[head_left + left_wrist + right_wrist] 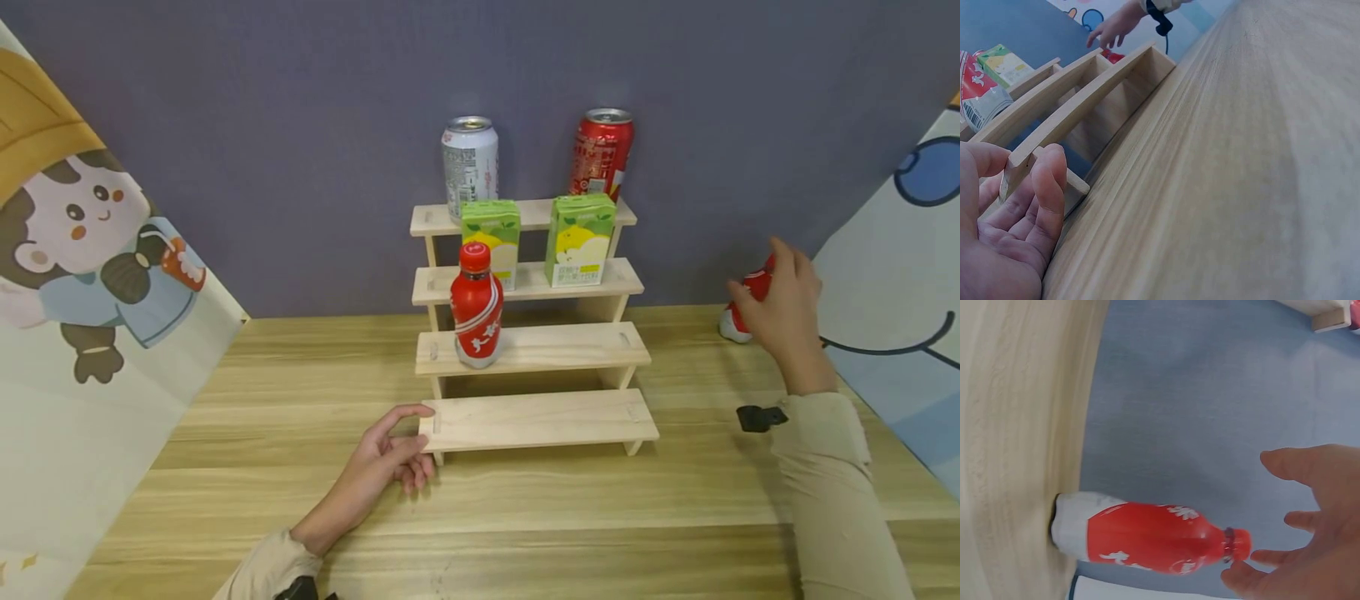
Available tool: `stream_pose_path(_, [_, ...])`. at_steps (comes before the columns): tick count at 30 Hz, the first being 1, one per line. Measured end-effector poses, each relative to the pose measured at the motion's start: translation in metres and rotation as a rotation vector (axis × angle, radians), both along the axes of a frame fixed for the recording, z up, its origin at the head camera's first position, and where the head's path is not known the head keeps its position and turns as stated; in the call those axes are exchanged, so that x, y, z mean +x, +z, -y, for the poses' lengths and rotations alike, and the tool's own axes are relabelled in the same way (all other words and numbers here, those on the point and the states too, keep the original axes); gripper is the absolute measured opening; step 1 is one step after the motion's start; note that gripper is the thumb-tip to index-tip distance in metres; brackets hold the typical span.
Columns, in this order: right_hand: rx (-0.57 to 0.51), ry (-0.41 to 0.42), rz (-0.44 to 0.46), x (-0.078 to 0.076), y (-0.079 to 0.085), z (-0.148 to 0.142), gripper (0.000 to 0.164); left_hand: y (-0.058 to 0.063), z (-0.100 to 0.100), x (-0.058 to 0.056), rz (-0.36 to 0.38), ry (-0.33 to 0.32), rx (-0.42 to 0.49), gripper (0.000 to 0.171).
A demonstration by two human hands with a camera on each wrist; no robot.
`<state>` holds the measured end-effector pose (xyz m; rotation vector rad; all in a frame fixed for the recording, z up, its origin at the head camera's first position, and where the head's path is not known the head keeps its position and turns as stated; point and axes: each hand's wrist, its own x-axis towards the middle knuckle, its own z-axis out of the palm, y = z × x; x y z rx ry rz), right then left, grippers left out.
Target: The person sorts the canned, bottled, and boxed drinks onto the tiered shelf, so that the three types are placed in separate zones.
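Note:
A wooden tiered display stand (pixel 540 421) stands on the table. My left hand (pixel 375 458) pinches the left end of its lowest step, the thumb and fingers on either side of the board, as the left wrist view also shows. At the far right a red-and-white bottle (pixel 1147 537) stands upright. My right hand (pixel 787 308) is beside its red cap, fingers spread and not wrapped round it; whether a fingertip touches the cap, I cannot tell. Another such bottle (pixel 477 312) stands on the stand's second step from the bottom, at the left.
Two green juice cartons (pixel 581 242) stand on the third step. The top step bears a white can (pixel 471 162) at left and a red can (pixel 602 154) at right. Behind rises a grey-blue wall panel (pixel 300 167); cartoon-printed panels (pixel 900 308) flank the wooden table (pixel 525 533).

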<state>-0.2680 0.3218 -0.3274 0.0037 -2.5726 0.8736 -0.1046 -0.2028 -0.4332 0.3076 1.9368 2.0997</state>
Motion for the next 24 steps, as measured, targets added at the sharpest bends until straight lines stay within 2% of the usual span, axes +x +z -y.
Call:
stream_pose_path(9, [-0.020,-0.022,0.042,-0.006,-0.015,-0.013,0.081,0.000,0.000,0.000,0.003,0.005,-0.006,0.044])
stream_pose_path(17, [-0.060,0.029,0.053,-0.017,-0.033,-0.029,0.087,-0.001,-0.001,-0.001,-0.006,-0.003,-0.004,0.043])
stream_pose_path(20, [-0.074,0.011,0.038,-0.021,-0.035,-0.030,0.086,-0.002,-0.001,-0.002,-0.026,-0.010,0.003,0.043])
stream_pose_path(24, [-0.100,-0.058,0.034,-0.022,-0.038,-0.028,0.078,-0.002,0.000,-0.002,-0.040,-0.017,0.015,0.042])
